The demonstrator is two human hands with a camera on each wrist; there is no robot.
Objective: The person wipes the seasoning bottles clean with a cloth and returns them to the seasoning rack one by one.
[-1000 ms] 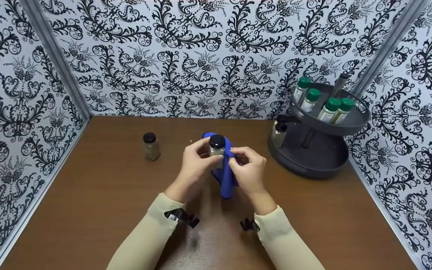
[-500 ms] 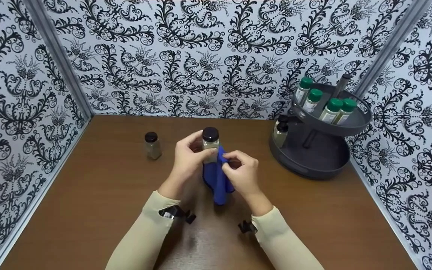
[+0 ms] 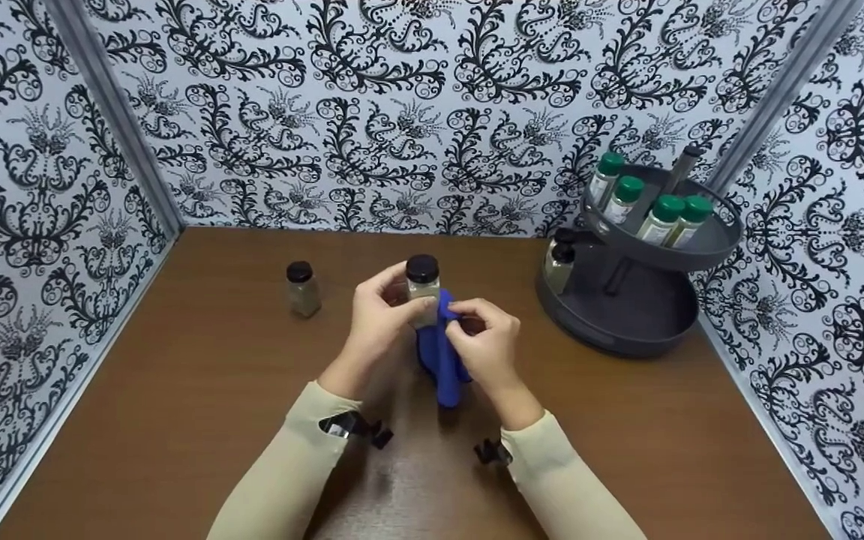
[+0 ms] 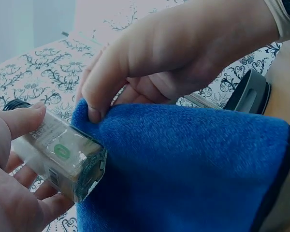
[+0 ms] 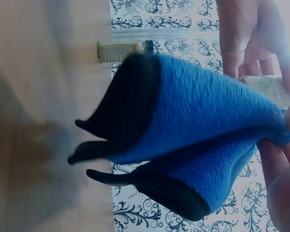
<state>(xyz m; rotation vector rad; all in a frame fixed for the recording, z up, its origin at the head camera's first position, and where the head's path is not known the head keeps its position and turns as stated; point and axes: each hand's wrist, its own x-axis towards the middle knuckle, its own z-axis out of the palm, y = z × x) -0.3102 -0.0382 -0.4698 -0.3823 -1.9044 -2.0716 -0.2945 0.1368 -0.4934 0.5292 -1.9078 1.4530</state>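
Observation:
My left hand (image 3: 376,315) grips a square glass spice jar (image 3: 423,289) with a black lid, thumb across its label side. In the left wrist view the spice jar (image 4: 63,154) leans, its base toward the cloth, and a green mark shows on its label. My right hand (image 3: 486,336) pinches the top of a blue cloth (image 3: 445,367), which hangs in folds over the table just right of the jar. Dark edging (image 5: 174,195) borders the fuzzy cloth in the right wrist view. The jar overlaps the cloth's near face in the left wrist view.
Another black-lidded spice jar (image 3: 302,289) stands on the brown table (image 3: 199,390) at left. A two-tier dark turntable rack (image 3: 619,330) sits at right, with several green-capped jars (image 3: 661,219) above and black-lidded jars (image 3: 559,268) below. Patterned walls enclose the back and sides.
Both hands have shifted slightly left, and the spice jar has come out from among the cloth's folds to show more of its glass. Over the last half second, little has moved.

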